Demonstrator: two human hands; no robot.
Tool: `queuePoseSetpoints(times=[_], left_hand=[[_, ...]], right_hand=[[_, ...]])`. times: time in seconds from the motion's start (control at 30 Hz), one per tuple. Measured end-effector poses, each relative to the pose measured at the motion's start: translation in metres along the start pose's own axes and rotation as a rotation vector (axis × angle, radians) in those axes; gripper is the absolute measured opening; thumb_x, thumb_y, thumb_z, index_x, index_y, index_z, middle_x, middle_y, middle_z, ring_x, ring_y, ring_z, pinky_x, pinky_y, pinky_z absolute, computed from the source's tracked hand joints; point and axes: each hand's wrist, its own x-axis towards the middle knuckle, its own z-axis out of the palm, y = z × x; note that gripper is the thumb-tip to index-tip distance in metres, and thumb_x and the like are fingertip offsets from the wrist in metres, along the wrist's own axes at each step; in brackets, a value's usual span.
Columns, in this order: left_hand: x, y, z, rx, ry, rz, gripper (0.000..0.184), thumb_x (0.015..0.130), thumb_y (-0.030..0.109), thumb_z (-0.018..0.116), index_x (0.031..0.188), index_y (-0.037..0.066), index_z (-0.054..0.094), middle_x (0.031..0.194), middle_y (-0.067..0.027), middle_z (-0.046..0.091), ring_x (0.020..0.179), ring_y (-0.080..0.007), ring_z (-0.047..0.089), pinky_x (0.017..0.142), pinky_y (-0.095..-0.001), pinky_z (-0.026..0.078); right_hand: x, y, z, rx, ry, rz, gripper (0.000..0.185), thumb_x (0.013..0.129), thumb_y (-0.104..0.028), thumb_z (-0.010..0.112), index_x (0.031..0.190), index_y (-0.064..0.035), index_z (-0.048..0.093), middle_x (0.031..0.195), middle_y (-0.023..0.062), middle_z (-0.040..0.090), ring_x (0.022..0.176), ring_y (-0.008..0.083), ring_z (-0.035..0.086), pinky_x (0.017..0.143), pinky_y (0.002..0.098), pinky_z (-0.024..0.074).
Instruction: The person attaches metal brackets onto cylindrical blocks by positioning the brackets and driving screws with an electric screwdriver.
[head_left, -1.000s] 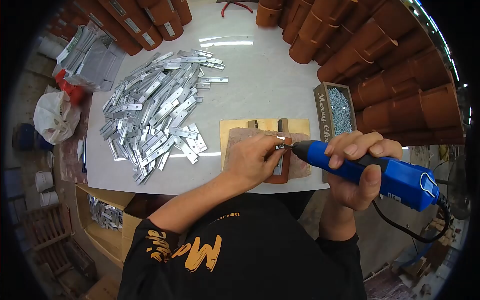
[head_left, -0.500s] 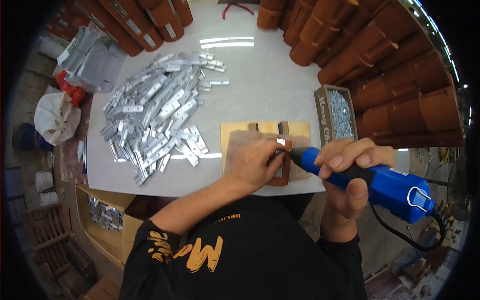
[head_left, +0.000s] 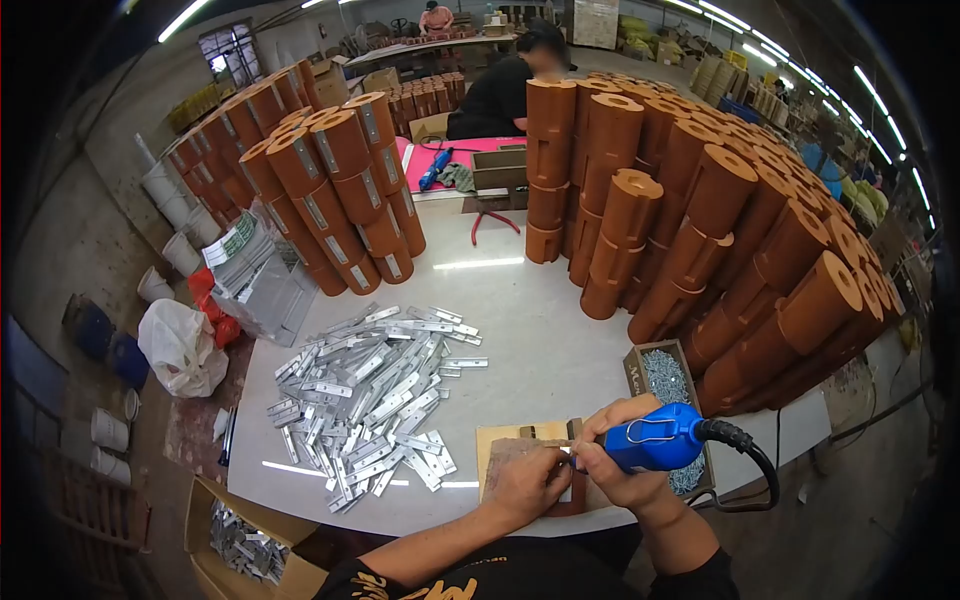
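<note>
My right hand is wrapped around a blue electric screwdriver, its black cord looping down at the right. The tool's tip points left to the fingers of my left hand. Those fingers are pinched together over a brown piece with a bright metal strip. Whatever they pinch is too small and hidden to name. Under the work lie a brownish cloth and a light wooden board. To the left spreads a heap of silver metal strips with holes.
A box of small screws stands right of my hands. Stacked brown cylinders rise at the right, more cylinders at the back left. Red-handled pliers lie at the back. A person sits beyond. An open carton stands lower left.
My view has tilted up, so the far room and a person now show. The screwdriver's rear end has swung up and toward the far side. My left hand stays at the brown piece.
</note>
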Motion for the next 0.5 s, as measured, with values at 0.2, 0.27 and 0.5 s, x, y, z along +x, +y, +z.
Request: queuePoseSetpoints(times=[0.2, 0.27, 0.5], left_hand=[[0.000, -0.004, 0.003, -0.013, -0.003, -0.006, 0.016, 0.080, 0.009, 0.070, 0.095, 0.006, 0.063, 0.082, -0.0123, 0.064, 0.071, -0.0302, 0.065, 0.061, -0.0387, 0.051], [0.000, -0.004, 0.002, 0.009, -0.006, -0.012, 0.016, 0.081, 0.010, 0.070, 0.095, 0.006, 0.063, 0.082, -0.0125, 0.064, 0.071, -0.0303, 0.065, 0.062, -0.0387, 0.051], [-0.001, -0.005, -0.001, 0.016, -0.077, -0.103, 0.021, 0.079, 0.010, 0.070, 0.099, 0.006, 0.064, 0.081, -0.0139, 0.064, 0.072, -0.0312, 0.064, 0.064, -0.0387, 0.051]], right_hand=[[0.000, 0.002, 0.003, 0.094, 0.048, 0.040, 0.031, 0.078, -0.001, 0.073, 0.101, 0.0011, 0.051, 0.081, 0.0075, 0.062, 0.068, 0.0106, 0.061, 0.061, 0.0233, 0.0490], [0.000, 0.004, 0.002, 0.009, 0.012, 0.023, 0.031, 0.079, -0.001, 0.073, 0.101, 0.0011, 0.051, 0.081, 0.0066, 0.062, 0.068, 0.0105, 0.059, 0.061, 0.0233, 0.0483], [0.012, 0.003, -0.004, -0.183, -0.138, -0.066, 0.026, 0.088, -0.002, 0.062, 0.103, -0.0052, 0.041, 0.076, 0.0105, 0.055, 0.061, 0.0136, 0.056, 0.062, 0.0277, 0.0525]])
